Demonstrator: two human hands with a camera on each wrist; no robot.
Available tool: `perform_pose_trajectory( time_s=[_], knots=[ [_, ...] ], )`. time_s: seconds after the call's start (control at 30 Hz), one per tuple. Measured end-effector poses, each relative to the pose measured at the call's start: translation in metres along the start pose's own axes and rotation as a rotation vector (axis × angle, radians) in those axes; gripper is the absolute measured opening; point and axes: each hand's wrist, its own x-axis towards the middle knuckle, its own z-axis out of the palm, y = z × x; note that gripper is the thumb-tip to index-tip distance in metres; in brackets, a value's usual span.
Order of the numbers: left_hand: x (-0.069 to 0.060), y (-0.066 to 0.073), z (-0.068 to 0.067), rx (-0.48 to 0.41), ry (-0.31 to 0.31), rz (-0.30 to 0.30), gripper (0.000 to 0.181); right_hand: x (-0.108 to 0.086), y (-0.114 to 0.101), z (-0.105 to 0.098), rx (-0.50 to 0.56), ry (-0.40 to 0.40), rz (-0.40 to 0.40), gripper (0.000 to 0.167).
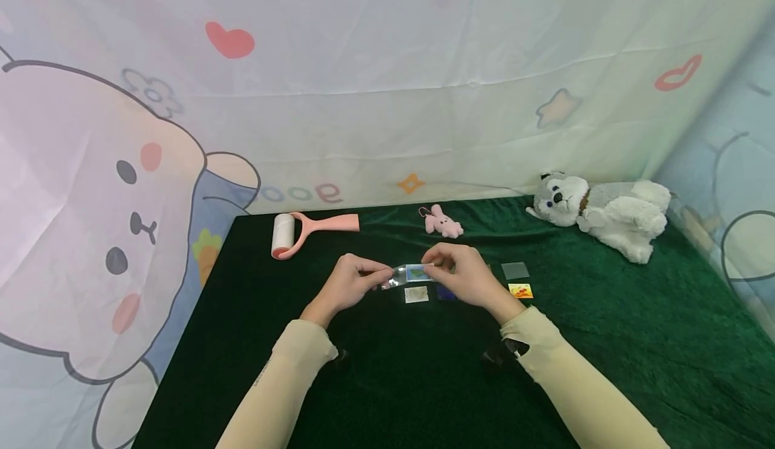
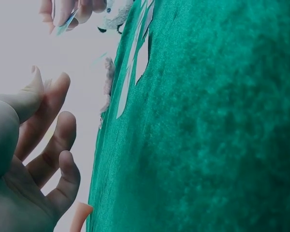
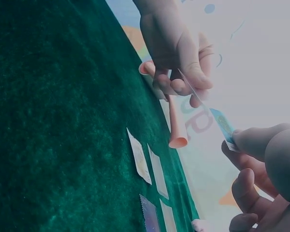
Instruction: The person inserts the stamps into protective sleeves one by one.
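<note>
My left hand (image 1: 350,283) pinches the end of a small clear plastic sleeve (image 1: 395,278) between thumb and forefinger. Opposite it, my right hand (image 1: 465,272) pinches a blue-green stamp (image 3: 223,126) with a pale border, held just above the cloth. Stamp and sleeve meet end to end or overlap; how far the stamp sits inside is not clear. Below them lies a pale stamp (image 1: 416,294), and a dark blue stamp (image 1: 446,293) is partly covered by the right hand. Right of that hand are another clear sleeve (image 1: 515,270) and a yellow-red stamp (image 1: 521,291).
A pink-handled lint roller (image 1: 327,223) lies at the back left of the green cloth (image 1: 387,382). Near the back edge sits a small pink plush rabbit (image 1: 444,223). A grey-white plush dog (image 1: 611,213) lies at the back right, by the printed curtain (image 1: 387,99).
</note>
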Motion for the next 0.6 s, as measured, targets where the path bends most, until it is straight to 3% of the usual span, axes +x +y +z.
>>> perform_pose_trajectory(
  time_s=[0.6],
  knots=[
    [0.0008,0.0098,0.0031,0.024,-0.008,0.025,0.019,0.0010,0.0016,0.0029,0.021,-0.030,0.007,0.005]
  ],
)
